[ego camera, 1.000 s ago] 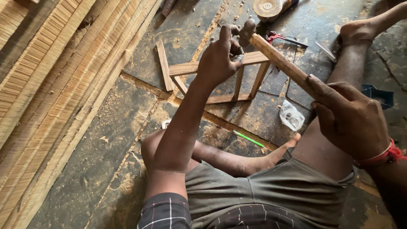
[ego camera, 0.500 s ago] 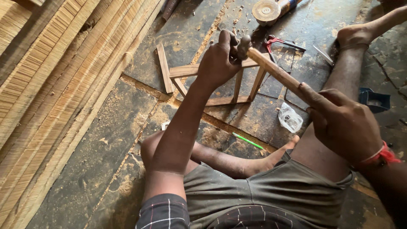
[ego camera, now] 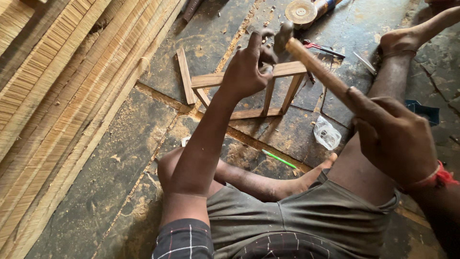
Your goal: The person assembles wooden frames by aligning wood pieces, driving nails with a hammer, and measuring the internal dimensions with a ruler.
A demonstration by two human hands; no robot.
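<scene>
My right hand (ego camera: 395,139) grips the wooden handle of a hammer (ego camera: 316,69), whose dark metal head is raised just above the top rail of a small wooden frame (ego camera: 287,69). My left hand (ego camera: 247,67) rests on that rail, fingers pinched near the hammer head; whether it holds a nail is too small to tell. The frame stands on the stone floor, with two upright slats and a lower rail (ego camera: 251,114). A loose slat (ego camera: 184,74) lies to its left. I sit on the floor with one leg folded and the other stretched out.
Stacked ribbed wooden boards (ego camera: 62,96) fill the left side. On the floor lie a green pencil (ego camera: 279,158), a small clear plastic bag (ego camera: 327,133), red-handled pliers (ego camera: 322,47), a round disc (ego camera: 300,10) and sawdust. A dark blue box (ego camera: 424,111) sits at the right.
The hammer head has stayed close above the frame's top rail, shifting slightly. My left hand keeps its place on the rail.
</scene>
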